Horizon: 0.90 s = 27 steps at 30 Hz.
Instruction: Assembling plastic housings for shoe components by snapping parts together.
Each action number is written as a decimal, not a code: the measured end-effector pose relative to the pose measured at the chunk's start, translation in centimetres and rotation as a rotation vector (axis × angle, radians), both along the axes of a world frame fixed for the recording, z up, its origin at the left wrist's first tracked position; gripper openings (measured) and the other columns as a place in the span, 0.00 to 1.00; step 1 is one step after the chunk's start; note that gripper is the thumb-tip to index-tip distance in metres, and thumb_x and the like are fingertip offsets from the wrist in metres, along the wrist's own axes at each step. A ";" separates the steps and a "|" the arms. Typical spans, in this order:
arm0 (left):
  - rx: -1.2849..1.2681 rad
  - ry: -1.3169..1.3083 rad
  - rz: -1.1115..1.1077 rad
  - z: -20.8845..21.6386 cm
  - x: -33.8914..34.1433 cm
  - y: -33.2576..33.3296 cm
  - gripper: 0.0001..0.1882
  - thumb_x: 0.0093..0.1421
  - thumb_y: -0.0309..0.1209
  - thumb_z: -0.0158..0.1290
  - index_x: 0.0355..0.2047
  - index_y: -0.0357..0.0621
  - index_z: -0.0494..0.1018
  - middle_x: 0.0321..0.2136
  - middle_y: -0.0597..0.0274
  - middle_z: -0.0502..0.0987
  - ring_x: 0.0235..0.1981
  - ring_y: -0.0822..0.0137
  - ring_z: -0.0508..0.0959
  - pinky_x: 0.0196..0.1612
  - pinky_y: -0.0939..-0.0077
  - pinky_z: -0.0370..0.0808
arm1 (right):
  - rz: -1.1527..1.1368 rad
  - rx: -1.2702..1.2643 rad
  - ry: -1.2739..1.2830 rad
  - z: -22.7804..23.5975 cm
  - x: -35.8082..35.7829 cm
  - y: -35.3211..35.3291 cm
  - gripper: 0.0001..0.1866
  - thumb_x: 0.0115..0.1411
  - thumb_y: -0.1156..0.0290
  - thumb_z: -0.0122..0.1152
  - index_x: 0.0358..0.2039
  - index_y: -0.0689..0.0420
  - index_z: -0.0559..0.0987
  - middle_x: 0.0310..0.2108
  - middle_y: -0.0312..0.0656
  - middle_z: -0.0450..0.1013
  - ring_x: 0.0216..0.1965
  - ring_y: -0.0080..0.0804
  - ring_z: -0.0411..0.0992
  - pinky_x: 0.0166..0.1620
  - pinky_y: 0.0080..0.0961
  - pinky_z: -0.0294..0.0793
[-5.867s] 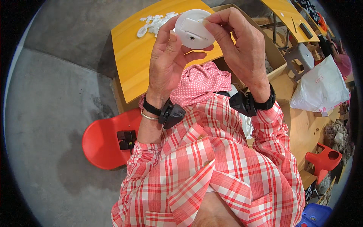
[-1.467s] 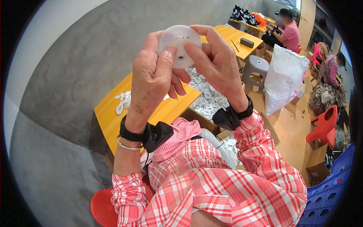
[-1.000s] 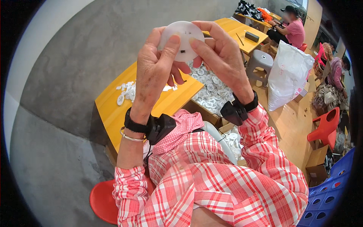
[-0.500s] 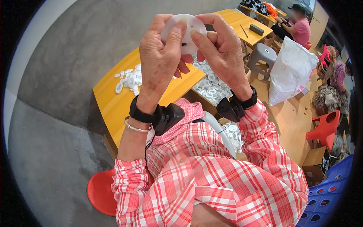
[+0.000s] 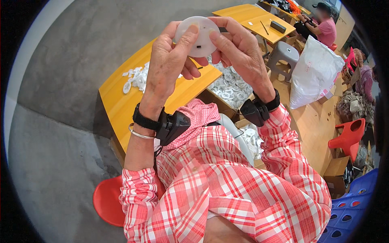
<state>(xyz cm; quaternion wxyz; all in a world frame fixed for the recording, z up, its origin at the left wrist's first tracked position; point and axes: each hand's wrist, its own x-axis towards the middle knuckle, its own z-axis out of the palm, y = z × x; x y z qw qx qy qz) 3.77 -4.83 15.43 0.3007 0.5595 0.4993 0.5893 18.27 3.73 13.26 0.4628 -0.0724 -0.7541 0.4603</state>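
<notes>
Raised above the yellow table (image 5: 121, 89), a round white plastic disc (image 5: 201, 38) with a small dark slot is held between both hands. My left hand (image 5: 172, 52) grips its left side, the thumb pressed flat on the face and the fingers behind. My right hand (image 5: 239, 46) pinches the right edge with thumb and fingers. Below the left hand, small white plastic parts (image 5: 139, 79) lie in a heap on the table. A carton full of white round parts (image 5: 230, 87) stands beyond the table's near right edge.
More white parts (image 5: 252, 139) fill a box by my lap. To the right are a grey stool (image 5: 283, 56), a large white sack (image 5: 315, 73), a red stool (image 5: 347, 137) and a blue plastic crate (image 5: 350, 210). Another person (image 5: 322, 30) sits at a far table.
Both wrists have shifted slightly, and the right thumb has slid toward the disc's right side. The disc stays gripped between both hands.
</notes>
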 end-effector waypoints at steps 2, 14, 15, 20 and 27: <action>0.009 -0.030 -0.018 0.1 -0.2 -0.1 0.15 0.62 0.40 0.46 0.41 0.41 0.67 0.19 0.57 0.76 0.10 0.77 0.72 0.10 0.90 0.66 | 0.010 -0.014 0.007 -0.2 -0.3 -0.2 0.16 0.62 0.67 0.50 0.47 0.63 0.69 0.17 0.35 0.70 0.19 0.14 0.66 0.21 0.12 0.62; 0.109 -0.022 0.031 0.0 1.1 -0.2 0.14 0.61 0.37 0.48 0.40 0.40 0.68 0.17 0.57 0.75 0.10 0.76 0.73 0.09 0.88 0.67 | 0.021 -0.049 0.062 -0.3 -0.2 -1.1 0.16 0.56 0.74 0.59 0.43 0.63 0.67 0.21 0.41 0.74 0.21 0.16 0.70 0.23 0.13 0.68; 0.108 -0.022 0.032 0.0 1.1 -0.2 0.14 0.61 0.37 0.48 0.40 0.40 0.68 0.17 0.57 0.75 0.10 0.76 0.73 0.09 0.88 0.67 | 0.025 -0.043 0.077 -0.4 -0.3 -1.0 0.18 0.56 0.73 0.59 0.46 0.62 0.67 0.21 0.37 0.74 0.20 0.14 0.69 0.21 0.10 0.63; 0.018 -0.036 0.033 -0.7 0.4 -0.2 0.14 0.63 0.37 0.45 0.43 0.40 0.66 0.18 0.55 0.75 0.11 0.73 0.74 0.11 0.86 0.69 | 0.047 -0.075 0.050 0.0 -0.4 -0.7 0.16 0.56 0.72 0.58 0.43 0.63 0.68 0.20 0.39 0.73 0.21 0.15 0.70 0.23 0.13 0.67; -0.064 -0.157 -0.180 -0.3 -0.4 -1.3 0.14 0.64 0.33 0.41 0.46 0.38 0.63 0.25 0.50 0.76 0.17 0.68 0.78 0.18 0.82 0.76 | -0.003 -0.133 0.000 -0.6 -0.8 0.1 0.17 0.56 0.66 0.59 0.42 0.63 0.70 0.18 0.37 0.73 0.19 0.16 0.70 0.20 0.13 0.66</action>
